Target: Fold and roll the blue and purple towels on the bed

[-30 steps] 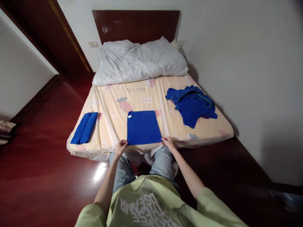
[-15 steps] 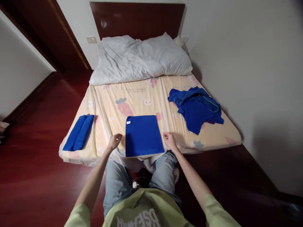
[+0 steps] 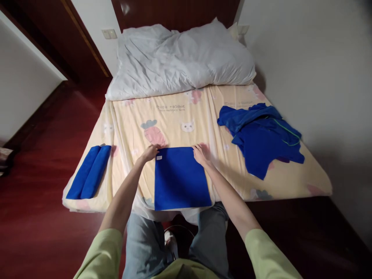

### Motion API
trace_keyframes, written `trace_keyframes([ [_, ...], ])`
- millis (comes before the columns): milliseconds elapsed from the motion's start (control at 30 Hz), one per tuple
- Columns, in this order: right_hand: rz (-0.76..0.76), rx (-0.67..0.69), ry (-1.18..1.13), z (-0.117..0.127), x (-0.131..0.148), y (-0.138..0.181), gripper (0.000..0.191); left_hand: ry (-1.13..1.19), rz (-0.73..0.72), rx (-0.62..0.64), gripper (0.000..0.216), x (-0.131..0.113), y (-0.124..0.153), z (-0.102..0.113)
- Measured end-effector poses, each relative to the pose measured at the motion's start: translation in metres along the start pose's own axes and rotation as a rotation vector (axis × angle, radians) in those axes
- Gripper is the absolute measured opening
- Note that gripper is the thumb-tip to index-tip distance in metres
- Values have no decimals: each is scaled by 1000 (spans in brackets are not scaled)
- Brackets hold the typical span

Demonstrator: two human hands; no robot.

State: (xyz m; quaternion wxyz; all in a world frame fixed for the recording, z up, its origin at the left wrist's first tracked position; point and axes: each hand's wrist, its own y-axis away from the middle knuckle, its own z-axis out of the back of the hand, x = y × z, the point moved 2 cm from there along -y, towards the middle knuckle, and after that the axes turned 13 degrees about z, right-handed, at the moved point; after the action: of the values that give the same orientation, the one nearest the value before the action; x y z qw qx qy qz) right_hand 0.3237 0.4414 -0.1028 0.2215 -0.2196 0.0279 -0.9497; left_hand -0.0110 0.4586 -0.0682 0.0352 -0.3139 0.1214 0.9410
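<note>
A flat blue towel (image 3: 181, 180) lies spread on the bed's near edge, with a small white label by its far left corner. At that labelled corner, my left hand (image 3: 151, 152) pinches the towel's edge, fingers bent over it. My right hand (image 3: 201, 154) has its fingers closed on the far right corner. Both forearms reach along the sides of the cloth. Over to the left, two rolled blue towels (image 3: 89, 172) lie side by side. A loose heap of blue cloths (image 3: 261, 137), one with a green edge, is on the right.
The bed has a cream sheet (image 3: 128, 128) printed with carrots and rabbits. Across its far end lies a rumpled white quilt (image 3: 180, 64), in front of a dark wooden headboard (image 3: 174, 15). A white wall (image 3: 314, 77) stands close on the right; dark red floor (image 3: 37, 162) is at left.
Both hands have moved forward from beside the towel to its two far corners and now hold them. The view has come closer to the bed. The rolled towels and the heap lie as before.
</note>
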Motion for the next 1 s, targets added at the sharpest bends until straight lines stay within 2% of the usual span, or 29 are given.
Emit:
trace_keyframes([
  [200, 99, 42, 136, 7, -7, 1, 37, -161, -18, -55, 13, 4, -9, 0],
  [367, 163, 59, 151, 4, -10, 5, 42, -188, -10, -63, 13, 7, -9, -1],
  [467, 106, 53, 89, 0, -12, 6, 42, -197, 16, -98, 15, 6, -7, -2],
  [633, -46, 6, 23, -3, -13, 5, 33, -184, -59, -91, 17, 1, -3, -6],
  [1000, -133, -110, 32, -11, -15, -4, 31, -231, 94, -124, 18, 7, -7, -11],
])
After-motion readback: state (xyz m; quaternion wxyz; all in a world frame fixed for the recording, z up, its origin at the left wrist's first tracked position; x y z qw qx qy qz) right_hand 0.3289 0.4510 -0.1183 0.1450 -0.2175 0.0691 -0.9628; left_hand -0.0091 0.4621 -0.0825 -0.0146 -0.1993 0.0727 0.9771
